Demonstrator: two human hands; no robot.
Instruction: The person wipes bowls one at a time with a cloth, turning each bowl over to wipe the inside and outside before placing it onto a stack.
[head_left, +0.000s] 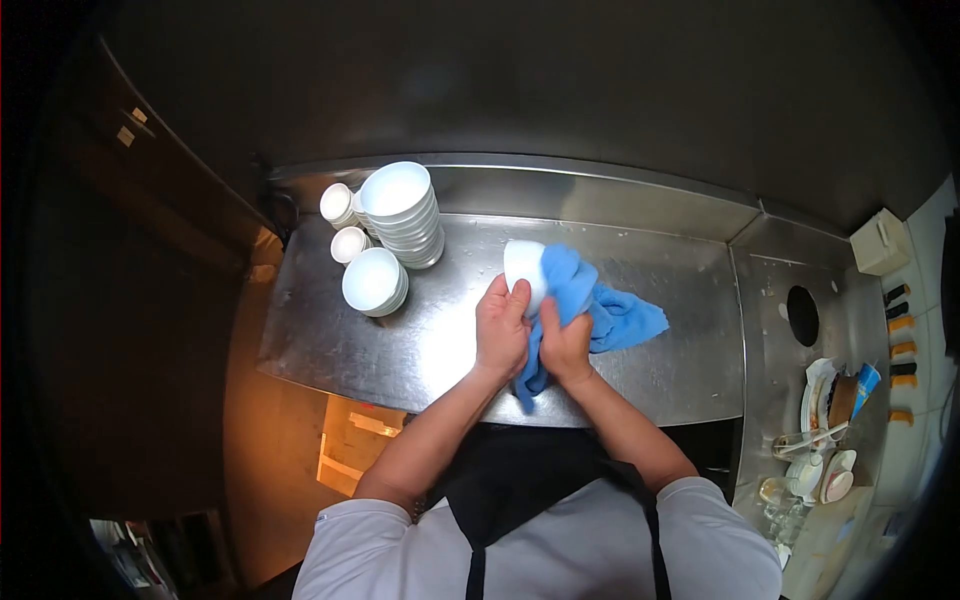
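My left hand (502,325) grips a white bowl (522,266), tilted on its side above the steel counter. A blue cloth (569,280) is bunched in my right hand (566,340) and pressed against the bowl, covering its right part. One end of the cloth spreads to the right and another hangs below my hands. To the left stand a tall stack of white bowls (411,220) and a shorter bowl stack (374,282). Behind them are stacks of small white cups (338,204), partly hidden.
The steel counter (640,385) has a raised back edge. At right, a steel surface with a round dark hole (803,316) carries used dishes (806,470), glasses and a plate with scraps. Knives (902,348) hang on the right wall. A cardboard box (352,440) lies below at left.
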